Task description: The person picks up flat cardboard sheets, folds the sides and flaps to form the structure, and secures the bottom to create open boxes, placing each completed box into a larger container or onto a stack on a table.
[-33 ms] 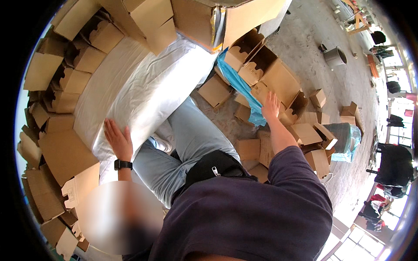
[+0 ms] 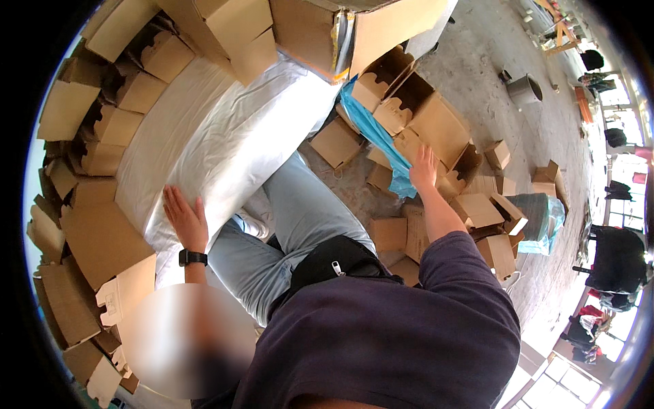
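Observation:
My left hand point(image 2: 187, 217) lies flat, palm down, on a white cloth point(image 2: 231, 129) that covers the work surface. Its fingers are stretched out and hold nothing, and a dark watch point(image 2: 193, 258) circles the wrist. Out to the right, my right hand point(image 2: 424, 172) extends with straight fingers over a pile of open cardboard boxes point(image 2: 436, 123). Beside its fingers hangs a strip of blue plastic film point(image 2: 381, 140); whether the palm touches the film or a box is hidden.
Stacked open cartons point(image 2: 102, 232) line the left edge of the white cloth. A larger taped carton point(image 2: 306, 37) stands at the far end. On the concrete floor to the right are loose boxes, a film-wrapped bundle point(image 2: 535, 218) and a grey bucket point(image 2: 524, 90).

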Demonstrator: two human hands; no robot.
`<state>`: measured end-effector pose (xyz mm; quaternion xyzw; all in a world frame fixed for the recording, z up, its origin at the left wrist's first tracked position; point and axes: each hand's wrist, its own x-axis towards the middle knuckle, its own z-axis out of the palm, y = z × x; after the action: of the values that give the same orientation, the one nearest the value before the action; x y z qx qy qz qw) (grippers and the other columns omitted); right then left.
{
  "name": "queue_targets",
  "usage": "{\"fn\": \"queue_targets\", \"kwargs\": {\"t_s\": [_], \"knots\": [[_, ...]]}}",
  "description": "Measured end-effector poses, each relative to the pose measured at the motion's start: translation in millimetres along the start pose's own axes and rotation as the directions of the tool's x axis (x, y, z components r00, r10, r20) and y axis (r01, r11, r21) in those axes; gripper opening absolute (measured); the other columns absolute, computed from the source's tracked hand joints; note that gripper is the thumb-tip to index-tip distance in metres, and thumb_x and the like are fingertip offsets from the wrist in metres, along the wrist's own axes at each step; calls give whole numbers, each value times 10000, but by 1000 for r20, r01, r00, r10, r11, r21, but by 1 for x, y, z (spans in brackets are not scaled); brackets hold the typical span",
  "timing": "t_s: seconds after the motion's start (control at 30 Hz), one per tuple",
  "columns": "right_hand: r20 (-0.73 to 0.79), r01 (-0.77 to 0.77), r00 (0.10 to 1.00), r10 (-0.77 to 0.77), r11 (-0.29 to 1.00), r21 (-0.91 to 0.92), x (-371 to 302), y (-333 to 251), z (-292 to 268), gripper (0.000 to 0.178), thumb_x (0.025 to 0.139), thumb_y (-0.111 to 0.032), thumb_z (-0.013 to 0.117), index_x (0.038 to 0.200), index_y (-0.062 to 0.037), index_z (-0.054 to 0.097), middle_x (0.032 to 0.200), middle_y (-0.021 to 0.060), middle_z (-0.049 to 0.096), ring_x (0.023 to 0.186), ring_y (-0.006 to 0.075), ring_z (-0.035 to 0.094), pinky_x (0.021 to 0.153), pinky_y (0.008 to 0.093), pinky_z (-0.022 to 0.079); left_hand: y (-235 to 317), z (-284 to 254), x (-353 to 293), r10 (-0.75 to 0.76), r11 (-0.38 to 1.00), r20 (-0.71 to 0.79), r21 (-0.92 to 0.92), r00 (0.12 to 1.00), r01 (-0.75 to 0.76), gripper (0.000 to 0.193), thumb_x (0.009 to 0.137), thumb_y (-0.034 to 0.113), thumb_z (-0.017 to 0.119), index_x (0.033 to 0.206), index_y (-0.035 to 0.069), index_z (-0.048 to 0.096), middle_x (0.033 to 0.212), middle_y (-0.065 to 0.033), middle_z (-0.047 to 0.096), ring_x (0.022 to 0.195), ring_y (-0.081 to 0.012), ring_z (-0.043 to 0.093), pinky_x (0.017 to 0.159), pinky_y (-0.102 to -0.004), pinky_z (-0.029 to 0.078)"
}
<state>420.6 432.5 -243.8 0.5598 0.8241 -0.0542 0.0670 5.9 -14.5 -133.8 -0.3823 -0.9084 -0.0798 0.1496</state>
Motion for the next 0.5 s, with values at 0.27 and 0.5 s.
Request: {"fn": "queue_targets", "kwargs": {"t_s": [0.27,0.5], "knots": [[-551,127,805,220,843,522,-16,15,-41,515,902,-59,450,1413,-17,395,1312,203,536,1269,329,474,1079,378,349,-1,3,-2,-31,999,6,-15,999,31,677,958,360,499,1439,-54,265,1526,-228,237,1418,-363,226,1155,-501,170],[-740,-14,232,632,762,647,-17,24,-167,132,955,-130,498,976,-6,459,878,218,581,807,358,617,692,442,520,-2,8,-6,-64,998,-5,-25,998,64,688,949,391,506,1448,-23,275,1525,-224,247,1420,-365,222,1151,-508,174]]}}
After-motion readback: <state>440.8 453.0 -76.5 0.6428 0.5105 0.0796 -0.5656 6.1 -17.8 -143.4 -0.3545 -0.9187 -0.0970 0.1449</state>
